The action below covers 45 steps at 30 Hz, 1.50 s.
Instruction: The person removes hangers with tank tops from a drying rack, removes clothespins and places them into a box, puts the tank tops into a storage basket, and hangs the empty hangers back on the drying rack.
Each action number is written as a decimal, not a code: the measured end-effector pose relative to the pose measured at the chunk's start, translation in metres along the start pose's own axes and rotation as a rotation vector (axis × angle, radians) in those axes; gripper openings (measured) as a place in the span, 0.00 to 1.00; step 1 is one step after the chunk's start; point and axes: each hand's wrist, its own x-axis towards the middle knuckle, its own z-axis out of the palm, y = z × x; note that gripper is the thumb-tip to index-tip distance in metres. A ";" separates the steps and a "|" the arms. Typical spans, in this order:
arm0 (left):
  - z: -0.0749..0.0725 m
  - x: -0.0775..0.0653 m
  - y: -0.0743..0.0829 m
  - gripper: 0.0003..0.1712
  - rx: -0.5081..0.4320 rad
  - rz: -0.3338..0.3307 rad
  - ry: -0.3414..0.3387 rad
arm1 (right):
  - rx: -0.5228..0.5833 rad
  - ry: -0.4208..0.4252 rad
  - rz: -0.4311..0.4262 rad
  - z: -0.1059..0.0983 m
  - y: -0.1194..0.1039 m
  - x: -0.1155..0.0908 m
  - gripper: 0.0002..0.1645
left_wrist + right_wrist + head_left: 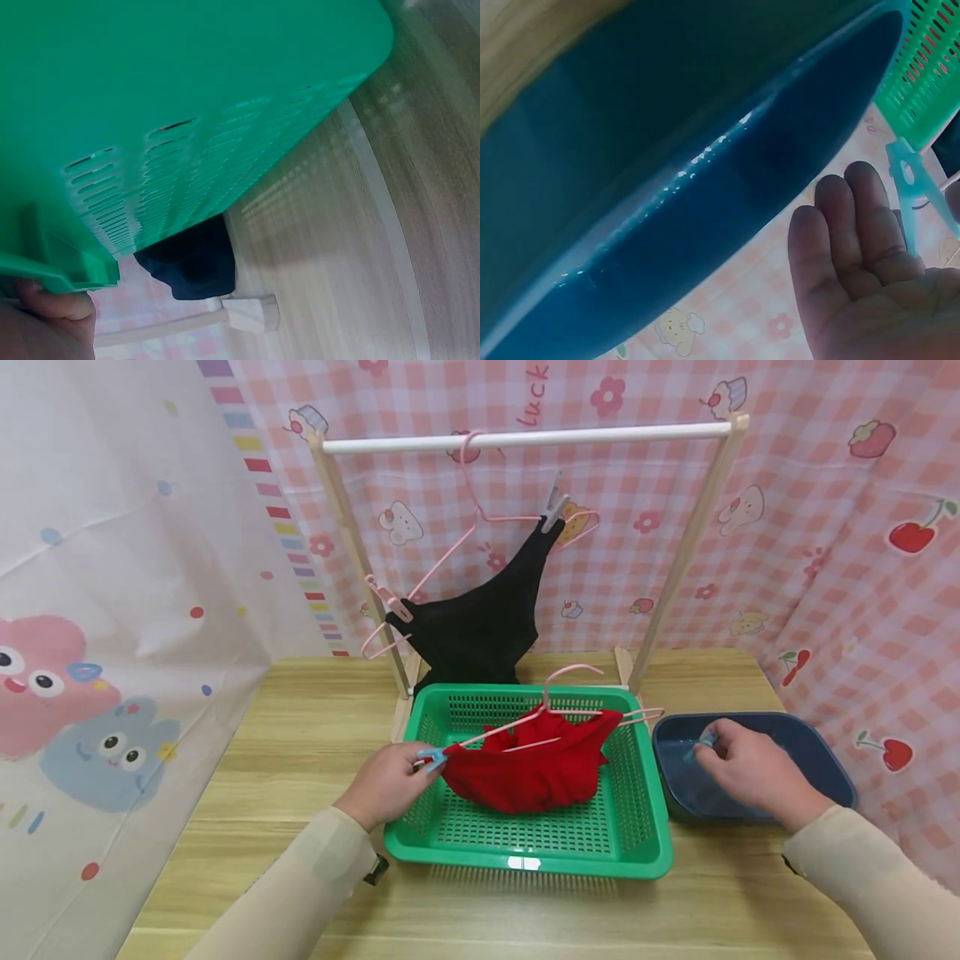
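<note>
A red garment [525, 777] with straps hangs on a pink hanger [573, 670] over a green basket [525, 862]. At the hanger's left end, my left hand [390, 783] pinches a light blue clothespin [432, 758] by the garment's strap; the left wrist view shows only part of this hand [56, 319], beside the green rim. My right hand [757, 768] is above the dark blue basin [817, 760], pinching another light blue clothespin [907, 180] between thumb and finger. In the right wrist view its other fingers [840, 217] are fairly straight.
Behind the basket stands a wooden rack with a white rod [600, 437]. A black garment [480, 622] hangs there on a second pink hanger [471, 477], held by a pink clothespin [390, 599] and a grey clothespin [555, 512]. Patterned cloth [810, 527] lines the back and sides.
</note>
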 end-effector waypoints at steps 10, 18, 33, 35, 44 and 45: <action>0.000 0.000 0.001 0.12 0.006 0.004 0.001 | -0.132 -0.123 -0.004 0.013 0.013 0.006 0.15; 0.000 0.000 0.000 0.11 0.009 -0.005 0.003 | -0.245 -0.161 -0.051 0.019 0.014 0.011 0.21; 0.001 0.000 0.000 0.13 -0.004 -0.008 -0.004 | -0.310 -0.197 -0.076 0.031 0.017 0.017 0.15; 0.000 0.000 0.000 0.12 -0.003 -0.008 -0.004 | -0.317 -0.197 -0.074 0.033 0.017 0.019 0.16; 0.000 0.000 0.001 0.15 -0.007 -0.010 -0.011 | -0.329 -0.167 -0.126 0.039 0.018 0.020 0.15; 0.000 0.000 0.000 0.15 -0.007 -0.010 -0.011 | -0.328 -0.164 -0.133 0.040 0.018 0.020 0.15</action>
